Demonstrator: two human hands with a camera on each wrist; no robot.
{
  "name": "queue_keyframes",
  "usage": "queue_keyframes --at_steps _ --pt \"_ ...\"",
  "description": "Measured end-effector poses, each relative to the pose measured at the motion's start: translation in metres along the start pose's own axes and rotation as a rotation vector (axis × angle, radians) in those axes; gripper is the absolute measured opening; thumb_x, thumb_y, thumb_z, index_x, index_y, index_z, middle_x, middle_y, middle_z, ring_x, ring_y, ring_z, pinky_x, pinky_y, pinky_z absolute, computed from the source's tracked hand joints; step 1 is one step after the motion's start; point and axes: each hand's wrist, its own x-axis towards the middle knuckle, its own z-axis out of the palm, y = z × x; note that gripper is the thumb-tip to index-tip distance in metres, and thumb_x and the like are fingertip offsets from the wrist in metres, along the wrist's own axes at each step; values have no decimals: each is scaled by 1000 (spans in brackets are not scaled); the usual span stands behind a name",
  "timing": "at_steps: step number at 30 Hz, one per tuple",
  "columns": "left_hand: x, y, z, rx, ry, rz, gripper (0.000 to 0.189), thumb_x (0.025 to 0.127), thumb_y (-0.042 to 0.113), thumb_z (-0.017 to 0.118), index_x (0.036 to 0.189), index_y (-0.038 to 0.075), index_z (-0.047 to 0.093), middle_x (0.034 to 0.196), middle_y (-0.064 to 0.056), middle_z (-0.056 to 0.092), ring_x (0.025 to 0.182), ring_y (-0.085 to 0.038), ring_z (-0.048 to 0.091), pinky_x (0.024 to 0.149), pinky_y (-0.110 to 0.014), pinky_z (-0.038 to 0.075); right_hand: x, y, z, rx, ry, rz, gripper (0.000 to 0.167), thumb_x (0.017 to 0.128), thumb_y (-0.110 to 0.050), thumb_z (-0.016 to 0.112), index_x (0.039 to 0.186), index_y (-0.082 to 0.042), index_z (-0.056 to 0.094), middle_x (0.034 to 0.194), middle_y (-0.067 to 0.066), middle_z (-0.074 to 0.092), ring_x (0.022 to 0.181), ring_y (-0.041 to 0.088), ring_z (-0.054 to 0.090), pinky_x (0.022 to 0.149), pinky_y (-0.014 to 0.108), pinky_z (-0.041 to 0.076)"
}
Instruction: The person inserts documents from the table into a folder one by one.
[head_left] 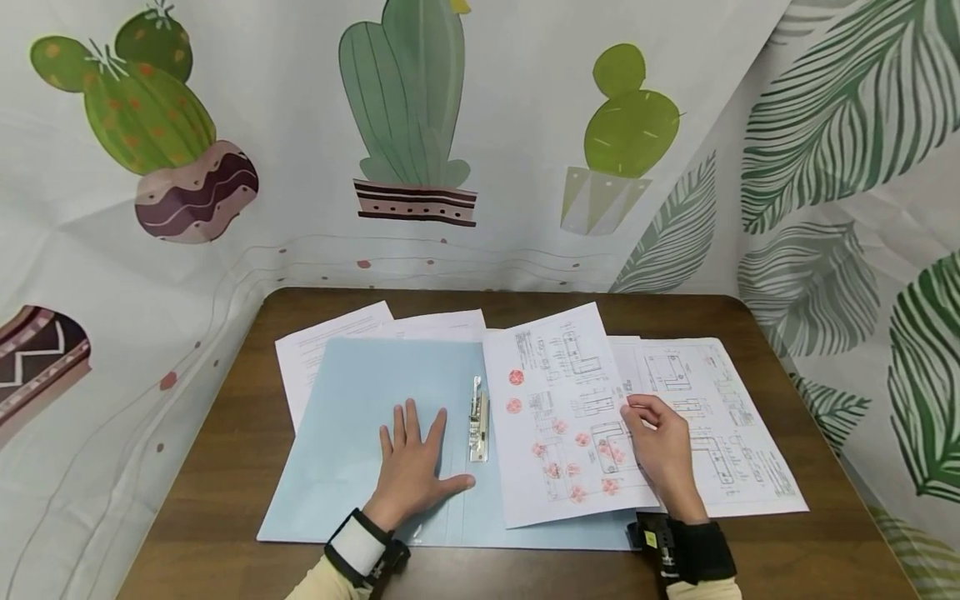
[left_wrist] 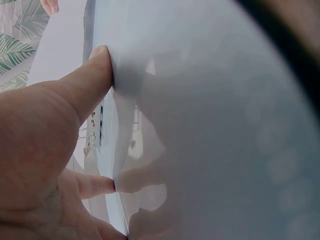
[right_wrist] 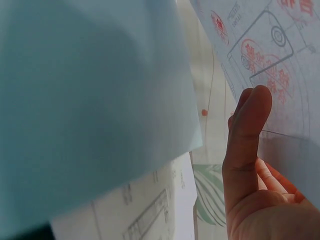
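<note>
A light blue file folder point(head_left: 337, 450) lies spread open on the table, with a metal clip point(head_left: 478, 425) along its middle fold. On the folder's left cover my left hand point(head_left: 408, 473) rests flat, its fingers spread and the thumb pointing towards the clip. My right hand point(head_left: 663, 442) pinches the right edge of a white sheet of technical drawings with red stamps point(head_left: 551, 408). That sheet is over the folder's right cover; in the right wrist view its held side point(right_wrist: 295, 115) is raised above the blue cover point(right_wrist: 100, 110).
More drawing sheets point(head_left: 750, 458) lie at the right, partly beneath the folder and the held sheet. Printed pages point(head_left: 307, 354) stick out behind the folder's left cover. The brown wooden table point(head_left: 187, 508) meets a cloth backdrop printed with cacti and leaves point(head_left: 517, 258).
</note>
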Motion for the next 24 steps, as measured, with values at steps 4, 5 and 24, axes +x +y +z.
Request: queue_keyframes --at_steps 4,5,24 --pt "0 -1 1 -2 3 -1 111 69 63 87 153 3 46 162 -39 14 150 -59 5 112 -78 8 -3 -1 4 9 -6 19 19 102 -21 65 119 -12 70 106 9 75 79 20 68 60 23 51" --pt "0 -1 1 -5 6 1 111 68 63 88 153 3 46 162 -39 14 150 -60 5 112 -79 8 -3 -2 5 10 -9 24 20 103 -22 65 119 -13 70 106 9 75 79 20 68 60 23 51" --pt "1 0 0 19 6 17 111 69 63 88 153 3 47 162 -40 15 149 -60 7 111 -79 9 -18 -1 15 46 -11 12 21 104 -22 63 121 -11 69 107 10 75 83 22 69 63 22 53"
